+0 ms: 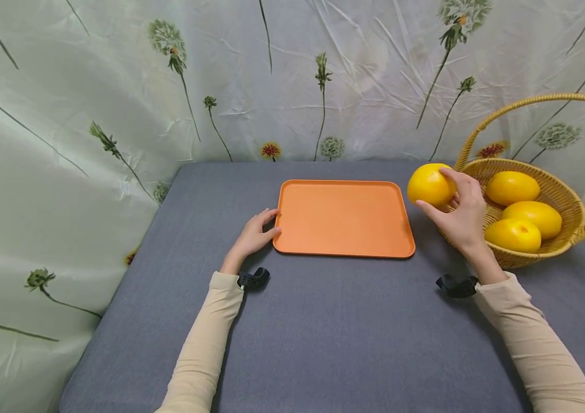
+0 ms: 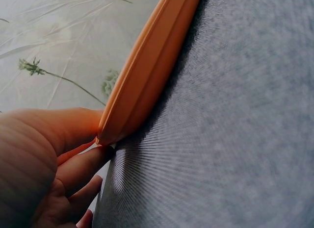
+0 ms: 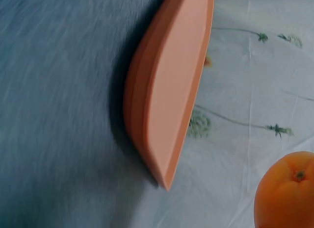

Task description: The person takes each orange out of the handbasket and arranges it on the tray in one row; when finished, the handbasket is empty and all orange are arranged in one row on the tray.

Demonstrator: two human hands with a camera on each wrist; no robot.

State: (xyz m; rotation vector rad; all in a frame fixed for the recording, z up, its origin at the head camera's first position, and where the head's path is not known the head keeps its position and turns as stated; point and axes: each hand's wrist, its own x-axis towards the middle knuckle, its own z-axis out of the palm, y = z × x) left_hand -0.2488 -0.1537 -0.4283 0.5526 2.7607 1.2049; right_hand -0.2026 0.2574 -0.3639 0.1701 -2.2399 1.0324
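Observation:
An orange rectangular tray (image 1: 344,218) lies flat on the table with nothing on it. My left hand (image 1: 252,236) pinches its left edge; in the left wrist view the thumb and fingers of that hand (image 2: 64,159) meet at the tray's rim (image 2: 147,71). Between the tray and the basket, my right hand (image 1: 460,212) holds a round yellow-orange fruit (image 1: 431,184) in the air, thumb below and fingers behind. The right wrist view shows this fruit (image 3: 289,191) at the lower right, beside the tray (image 3: 176,81), with the hand out of sight.
A wicker basket (image 1: 576,215) with a tall handle stands at the right, holding three yellow fruits (image 1: 532,218). Grey-blue cloth (image 1: 344,332) covers the table, and a flower-patterned curtain (image 1: 272,86) hangs behind and at the left.

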